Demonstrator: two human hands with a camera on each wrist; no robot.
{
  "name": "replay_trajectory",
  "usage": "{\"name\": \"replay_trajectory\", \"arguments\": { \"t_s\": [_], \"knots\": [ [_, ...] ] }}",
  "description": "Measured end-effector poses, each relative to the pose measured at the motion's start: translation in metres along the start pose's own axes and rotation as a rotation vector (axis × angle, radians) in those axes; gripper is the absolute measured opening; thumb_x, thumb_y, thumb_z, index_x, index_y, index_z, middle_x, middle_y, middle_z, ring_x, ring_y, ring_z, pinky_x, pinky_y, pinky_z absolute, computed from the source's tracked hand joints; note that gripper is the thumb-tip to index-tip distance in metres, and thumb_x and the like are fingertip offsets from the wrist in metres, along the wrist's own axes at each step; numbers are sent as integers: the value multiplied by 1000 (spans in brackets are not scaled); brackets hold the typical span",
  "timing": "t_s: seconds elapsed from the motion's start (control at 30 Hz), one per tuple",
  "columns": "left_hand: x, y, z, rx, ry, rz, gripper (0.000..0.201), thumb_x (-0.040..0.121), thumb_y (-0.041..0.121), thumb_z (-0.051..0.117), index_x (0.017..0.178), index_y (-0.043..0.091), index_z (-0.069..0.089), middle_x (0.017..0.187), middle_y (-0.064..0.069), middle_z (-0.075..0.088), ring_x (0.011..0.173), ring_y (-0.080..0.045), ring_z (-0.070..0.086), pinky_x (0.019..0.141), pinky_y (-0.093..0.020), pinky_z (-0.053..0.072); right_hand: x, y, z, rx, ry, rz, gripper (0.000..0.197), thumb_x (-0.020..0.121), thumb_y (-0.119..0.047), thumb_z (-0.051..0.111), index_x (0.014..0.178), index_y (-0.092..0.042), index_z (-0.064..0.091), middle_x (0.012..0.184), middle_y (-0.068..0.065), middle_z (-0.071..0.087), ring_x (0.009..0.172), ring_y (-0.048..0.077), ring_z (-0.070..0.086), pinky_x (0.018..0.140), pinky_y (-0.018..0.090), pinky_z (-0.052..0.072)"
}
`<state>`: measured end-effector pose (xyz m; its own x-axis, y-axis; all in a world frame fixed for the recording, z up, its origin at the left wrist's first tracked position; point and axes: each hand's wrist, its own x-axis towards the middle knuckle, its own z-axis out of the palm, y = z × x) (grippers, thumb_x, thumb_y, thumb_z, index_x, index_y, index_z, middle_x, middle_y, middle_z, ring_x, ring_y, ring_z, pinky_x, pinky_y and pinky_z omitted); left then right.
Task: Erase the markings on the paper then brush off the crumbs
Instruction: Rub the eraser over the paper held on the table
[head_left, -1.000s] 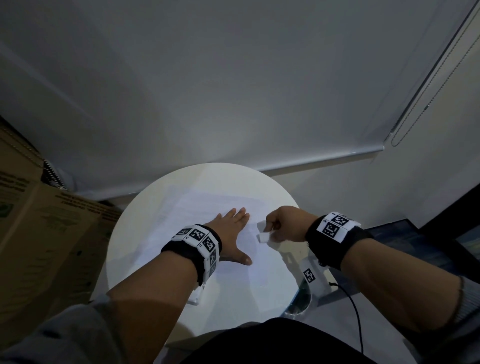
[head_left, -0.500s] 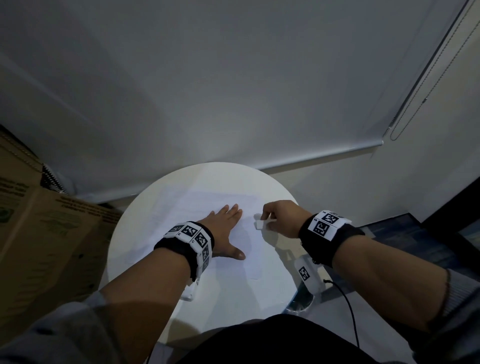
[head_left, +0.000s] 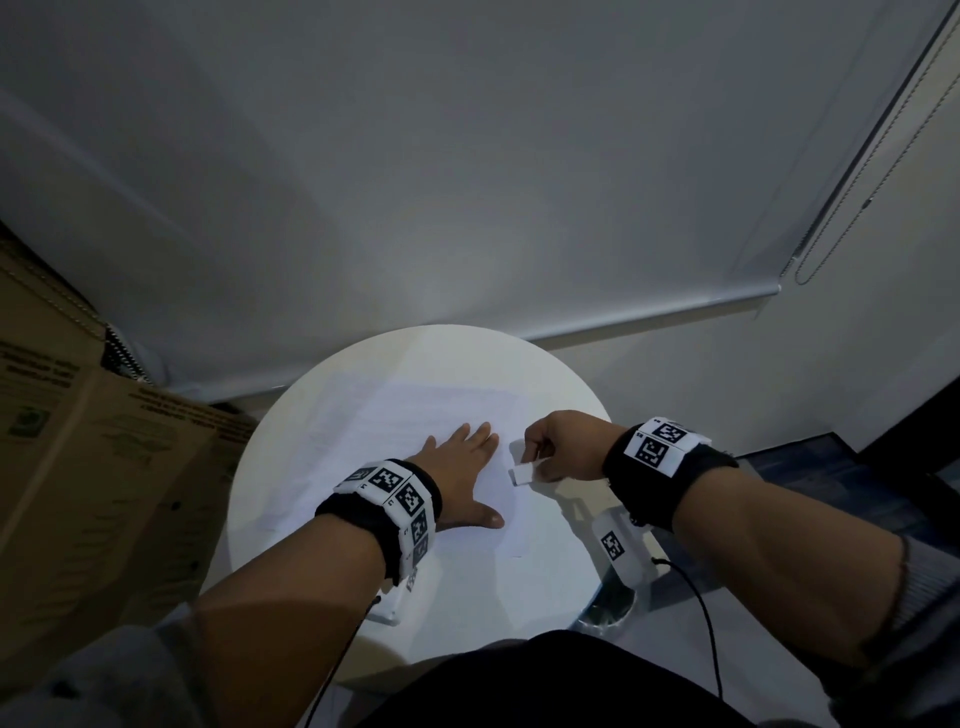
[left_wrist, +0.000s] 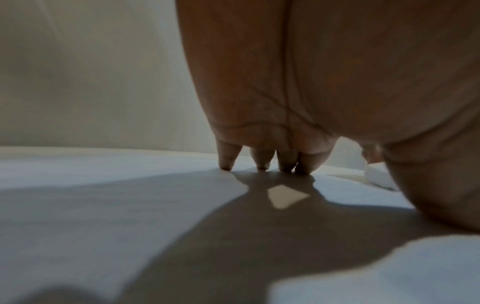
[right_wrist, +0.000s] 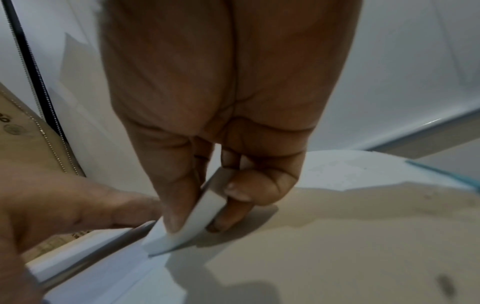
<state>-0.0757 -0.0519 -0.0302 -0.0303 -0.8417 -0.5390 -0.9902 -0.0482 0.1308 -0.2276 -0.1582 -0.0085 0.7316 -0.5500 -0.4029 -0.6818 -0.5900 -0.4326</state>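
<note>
Round white table (head_left: 332, 519) held paper (head_left: 415, 415). Left hand (head_left: 457, 467) lay flat on paper, fingers straight. Right hand (head_left: 561, 447) pinched eraser (head_left: 522, 474) at paper edge.

— What colours are on the table (head_left: 332, 519)?
— It's white, and so are the paper (head_left: 415, 415) and eraser (head_left: 522, 474).
— The wristbands (head_left: 387, 512)?
— Black, with black-and-white square tags. The boxes (head_left: 88, 467) are brown.

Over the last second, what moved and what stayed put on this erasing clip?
The right hand slid the eraser back and forth along the paper's right edge, away from the person and back again. No grip changed: it holds the eraser as before, and the left hand stays flat on the paper.
</note>
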Motion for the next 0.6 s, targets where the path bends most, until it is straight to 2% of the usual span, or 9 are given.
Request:
{"name": "replay_trajectory", "arguments": {
  "t_s": [0.13,0.2,0.27,0.3,0.33,0.4,0.47,0.53,0.6],
  "knots": [
    [0,-4,-4,8,-7,-2,105,88,59,59,156,16,-8,163,2,-16,150,-18,-11,121,-48,4,12,1,-3,32,194,53,19,84,-15,63,103,-14,66,101,4,61,91,19,54,75,22,38],
    [1,-3,-3,3,0,0,105,87,59,60,156,16,-7,163,2,-15,150,-18,-11,121,-48,4,9,1,-3,25,136,35,19,82,-12,66,102,-13,67,93,2,62,82,17,54,70,20,39],
    [0,-3,-2,-7,5,3,104,87,58,60,156,17,-7,163,2,-15,150,-18,-11,121,-48,3,2,-3,-2,34,-5,10,19,80,-7,67,98,-13,69,77,-4,59,67,12,52,60,16,41],
    [0,-4,-2,-7,7,4,104,87,58,60,156,17,-7,163,2,-15,150,-18,-11,121,-48,3,0,-5,-1,25,-51,1,19,80,-6,68,97,-14,69,76,-4,60,66,12,53,60,16,42],
    [0,-4,-2,-5,8,5,104,87,58,60,156,16,-7,163,2,-16,150,-18,-11,121,-48,3,0,-6,-1,4,-48,-5,19,80,-7,67,98,-13,69,80,-3,61,71,13,54,64,18,42],
    [0,-3,-3,-1,7,6,104,88,58,59,156,16,-7,163,2,-15,150,-18,-11,121,-48,4,5,-4,-2,-22,73,19,20,82,-11,66,102,-12,68,94,1,62,87,17,56,74,20,39],
    [0,-3,-2,2,7,1,104,88,58,59,156,16,-7,163,2,-15,150,-18,-11,121,-48,3,8,-4,-2,-9,187,55,18,83,-16,65,101,-12,66,103,6,62,97,21,57,76,22,39],
    [-1,-3,-2,5,8,1,104,88,58,59,156,16,-7,163,2,-15,150,-18,-11,121,-48,4,4,-6,-1,-22,140,38,19,82,-14,65,100,-11,67,97,4,61,90,20,56,73,22,38],
    [0,-3,-2,8,7,0,104,88,58,59,155,16,-8,163,2,-15,150,-19,-11,121,-49,4,-4,-10,2,-26,-6,3,20,79,-9,67,99,-11,69,84,-3,59,77,14,54,68,21,40]
  ]
}}
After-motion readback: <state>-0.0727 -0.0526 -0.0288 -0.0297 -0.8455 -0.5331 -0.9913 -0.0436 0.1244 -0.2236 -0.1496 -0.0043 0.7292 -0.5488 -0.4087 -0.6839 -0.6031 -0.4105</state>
